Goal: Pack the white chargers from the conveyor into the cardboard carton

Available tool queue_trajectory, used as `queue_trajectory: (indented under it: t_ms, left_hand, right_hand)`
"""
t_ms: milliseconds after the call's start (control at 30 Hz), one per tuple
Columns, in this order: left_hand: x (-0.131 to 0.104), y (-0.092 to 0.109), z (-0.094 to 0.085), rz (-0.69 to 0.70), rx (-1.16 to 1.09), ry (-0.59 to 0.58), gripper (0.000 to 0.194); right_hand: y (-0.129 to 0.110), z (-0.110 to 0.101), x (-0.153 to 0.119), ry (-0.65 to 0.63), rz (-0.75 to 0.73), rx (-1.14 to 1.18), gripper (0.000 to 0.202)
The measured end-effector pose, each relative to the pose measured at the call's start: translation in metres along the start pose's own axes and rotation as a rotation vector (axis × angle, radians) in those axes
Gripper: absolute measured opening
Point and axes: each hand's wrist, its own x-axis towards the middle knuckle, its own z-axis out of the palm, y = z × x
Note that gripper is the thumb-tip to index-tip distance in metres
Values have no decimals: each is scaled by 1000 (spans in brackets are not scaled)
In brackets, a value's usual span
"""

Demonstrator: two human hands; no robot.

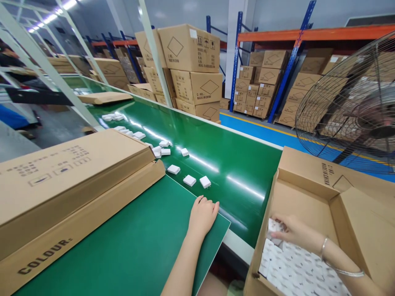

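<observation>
At the edge of the green board [129, 230], my left hand [203, 214] lies with its fingers curled and pressed together; no object shows in them. Several white plug chargers lie on the green conveyor belt [247, 172] beyond it, the nearest being one white charger [205, 182] with its prongs out. My right hand [285, 228] is inside an open cardboard carton [304, 195], thumb and fingers closed around white chargers [274, 226] at the carton's left wall. Tightly packed rows of white chargers [302, 267] fill the carton's near part beneath that hand.
Flat cardboard cartons [77, 160] lie on the board at left. Another carton [105, 98] sits farther along the belt. Stacked boxes [194, 70] stand behind the belt, near a white post [157, 53]. A large caged fan [354, 107] is at right, before racks of boxes.
</observation>
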Motion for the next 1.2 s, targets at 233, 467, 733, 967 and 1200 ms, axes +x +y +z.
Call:
queue_trajectory:
  t_ms: [233, 467, 733, 967, 1200]
  left_hand:
    - [0, 1, -3, -2, 20, -31, 52]
    - [-1, -1, 0, 6, 16, -18, 51]
    - [-1, -1, -1, 17, 37, -31, 51]
    - [-1, -1, -2, 19, 48, -55, 51]
    - [-3, -1, 0, 33, 66, -51, 51]
  right_hand:
    - [-4, -6, 0, -173, -122, 153, 46]
    - [-7, -6, 2, -123, -97, 122, 48]
    - [-5, -2, 4, -131, -98, 129, 47]
    - [3, -12, -16, -143, -41, 220, 52]
    - [29, -9, -51, -91, 168, 203, 59]
